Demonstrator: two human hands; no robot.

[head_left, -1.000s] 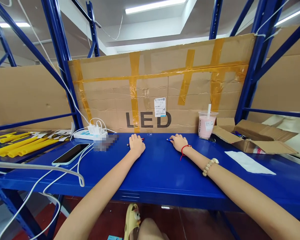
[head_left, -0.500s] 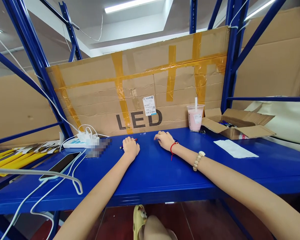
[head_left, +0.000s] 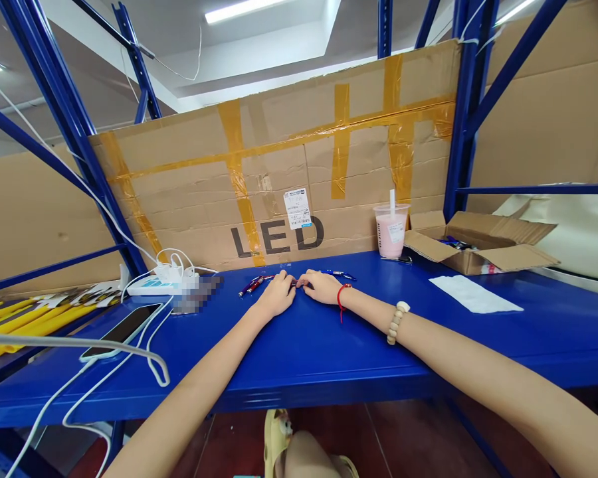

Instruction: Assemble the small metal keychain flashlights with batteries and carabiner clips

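My left hand (head_left: 279, 294) rests low over the blue tabletop with its fingers curled. Facing it, my right hand (head_left: 323, 287) is curled too, and the fingertips of both come together. Something small and dark may be between them, but I cannot make it out. Just left of my left hand lie a dark red pen (head_left: 254, 285) and a dark blue pen (head_left: 244, 291), close together. A blue pen (head_left: 339, 273) lies behind my right hand, partly hidden by it.
A cup of pink drink (head_left: 391, 234) with a straw stands at the back right, near an open cardboard box (head_left: 508, 255) with small blue items. White paper (head_left: 476, 293) lies in front. A phone (head_left: 122, 332), cables and a power strip (head_left: 149, 285) occupy the left. Taped cardboard (head_left: 204, 219) forms the back.
My left hand has moved right, off the pens, which now show more fully. My right hand has shifted slightly left, uncovering more of the blue pen. The fingertips now meet.
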